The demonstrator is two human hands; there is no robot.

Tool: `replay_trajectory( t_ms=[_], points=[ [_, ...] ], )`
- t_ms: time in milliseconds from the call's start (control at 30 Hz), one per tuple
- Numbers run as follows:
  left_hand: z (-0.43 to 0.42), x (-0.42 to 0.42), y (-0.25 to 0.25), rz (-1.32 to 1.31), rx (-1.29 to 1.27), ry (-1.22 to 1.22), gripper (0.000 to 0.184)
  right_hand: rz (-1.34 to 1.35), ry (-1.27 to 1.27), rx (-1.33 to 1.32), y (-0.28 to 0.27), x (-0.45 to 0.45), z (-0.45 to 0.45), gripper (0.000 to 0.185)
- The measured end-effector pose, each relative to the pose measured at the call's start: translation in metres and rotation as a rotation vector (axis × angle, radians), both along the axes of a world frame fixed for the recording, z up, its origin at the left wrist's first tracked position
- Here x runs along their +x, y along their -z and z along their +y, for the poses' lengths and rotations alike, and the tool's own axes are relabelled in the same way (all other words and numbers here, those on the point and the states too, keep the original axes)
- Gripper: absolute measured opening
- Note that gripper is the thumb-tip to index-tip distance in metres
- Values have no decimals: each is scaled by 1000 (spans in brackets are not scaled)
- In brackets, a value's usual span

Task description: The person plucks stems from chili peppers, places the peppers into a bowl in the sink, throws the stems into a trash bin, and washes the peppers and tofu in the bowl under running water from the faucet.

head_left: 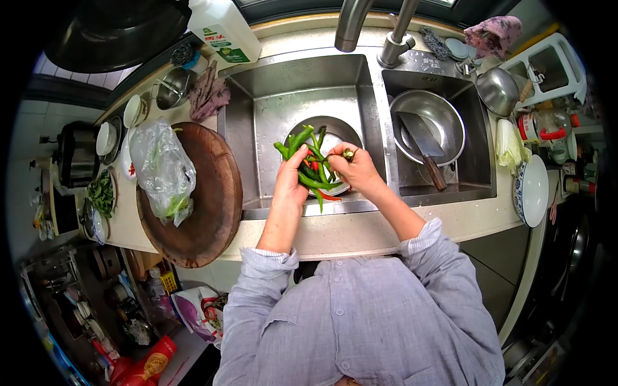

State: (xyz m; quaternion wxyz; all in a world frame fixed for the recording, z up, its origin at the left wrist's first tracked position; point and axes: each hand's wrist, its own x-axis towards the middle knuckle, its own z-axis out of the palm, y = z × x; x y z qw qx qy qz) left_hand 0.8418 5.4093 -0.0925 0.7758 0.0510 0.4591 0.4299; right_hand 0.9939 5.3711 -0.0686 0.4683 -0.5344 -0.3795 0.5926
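Observation:
Over the left sink basin, my left hand (pixel 293 177) is closed around a bunch of green and red chili peppers (pixel 310 181). Close beside it, my right hand (pixel 356 168) has its thumb and fingers pinched together, with small green stem ends (pixel 348 154) showing between them. Its fingertips are at the edge of the bunch; whether they also grip a pepper there I cannot tell. Beneath both hands a round metal bowl (pixel 297 123) sits in the sink basin (pixel 264 106), and the peppers hide much of its inside.
Left of the sink, a plastic bag (pixel 164 170) lies on a round wooden chopping board (pixel 222 193). In the right basin, a cleaver (pixel 421 138) rests across a metal bowl (pixel 458 122). The faucet (pixel 394 48) rises behind. A white bowl (pixel 533 193) stands at the counter's right end.

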Motion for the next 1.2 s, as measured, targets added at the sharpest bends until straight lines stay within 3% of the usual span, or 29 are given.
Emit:
replay_trajectory(
  t_ms=[33,67,167,200,300,333,367,433,467,533,567,600,700,833,867,967,1200],
  points=[
    [1,-2,5,-14,1,15,15,83,-5,-92,-7,4,2,10],
    [3,-8,14,-56,37,80,29,67,-4,-117,-8,7,6,7],
    [8,-19,26,318,-203,177,48,172,-71,-198,-3,20,14,7],
    [5,-22,28,447,-179,189,65,182,-73,-206,-4,23,14,6],
    [-8,-24,46,666,519,262,66,223,-93,-231,-11,30,15,5],
    [-11,-14,27,671,779,319,68,244,-110,-243,-12,31,15,5],
    [-15,-5,4,821,944,405,60,266,-129,-256,-13,32,14,5],
    [-14,3,-10,840,1039,579,47,352,-143,-282,-21,32,14,4],
    [-14,7,-10,897,1155,543,33,377,-142,-287,-25,32,13,3],
    [-18,7,-21,812,932,650,27,363,-117,-279,-25,32,7,3],
    [-23,7,-25,766,820,703,24,225,-114,-222,-18,32,2,3],
    [-32,6,-15,909,967,653,21,82,-101,-207,-17,32,-5,4],
    [-51,3,-20,1133,919,891,22,-106,-64,-132,7,26,-29,15],
    [-61,0,-12,826,636,896,18,-315,-202,66,11,13,-47,14],
    [-63,-1,-10,716,581,801,17,-364,-227,97,10,13,-50,14],
    [-59,-4,-23,865,622,832,18,-496,-308,274,13,13,-54,17],
    [-41,-9,-24,489,409,1043,13,-798,-654,315,-3,30,-53,23]
  ],
)
